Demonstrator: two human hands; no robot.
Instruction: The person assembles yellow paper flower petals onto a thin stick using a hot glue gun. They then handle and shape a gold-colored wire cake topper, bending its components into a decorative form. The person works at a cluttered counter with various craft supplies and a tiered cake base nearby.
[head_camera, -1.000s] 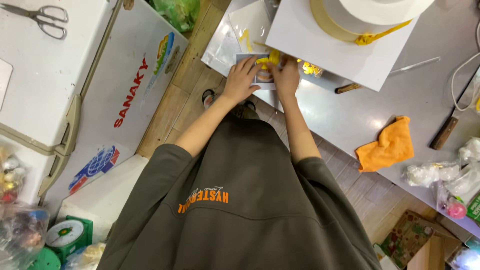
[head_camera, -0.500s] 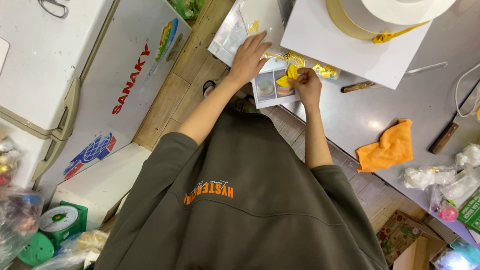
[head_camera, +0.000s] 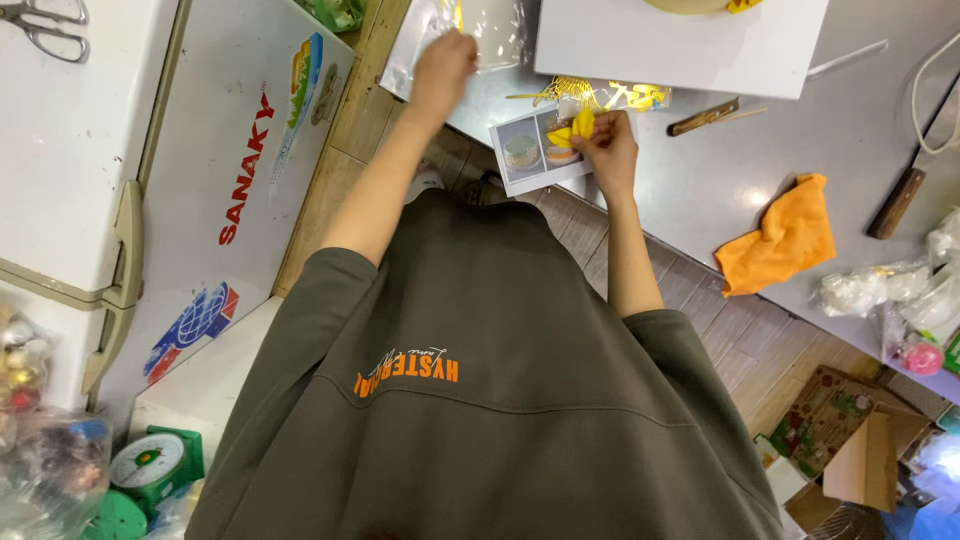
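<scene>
My left hand (head_camera: 445, 60) reaches up and left onto a clear plastic bag (head_camera: 500, 30) that lies at the steel table's edge; its fingers are on the plastic. My right hand (head_camera: 605, 150) holds small yellow petal-shaped pieces (head_camera: 572, 128) pinched in its fingers. They sit just above a printed photo sheet (head_camera: 530, 152) that hangs over the table's edge. More yellow bits and thin gold wire pieces (head_camera: 600, 95) lie just beyond the sheet.
A white square board (head_camera: 680, 45) stands behind the sheet. On the steel table (head_camera: 720, 180) lie an orange cloth (head_camera: 780, 240), a wooden-handled knife (head_camera: 895, 200) and a small brown tool (head_camera: 705, 117). A white chest freezer (head_camera: 120, 150) with scissors (head_camera: 45, 25) stands left; a green scale (head_camera: 150, 465) sits below it.
My left hand has left the yellow pieces and moved up and left to the plastic bag. My right hand stays over the photo sheet with the yellow pieces in it.
</scene>
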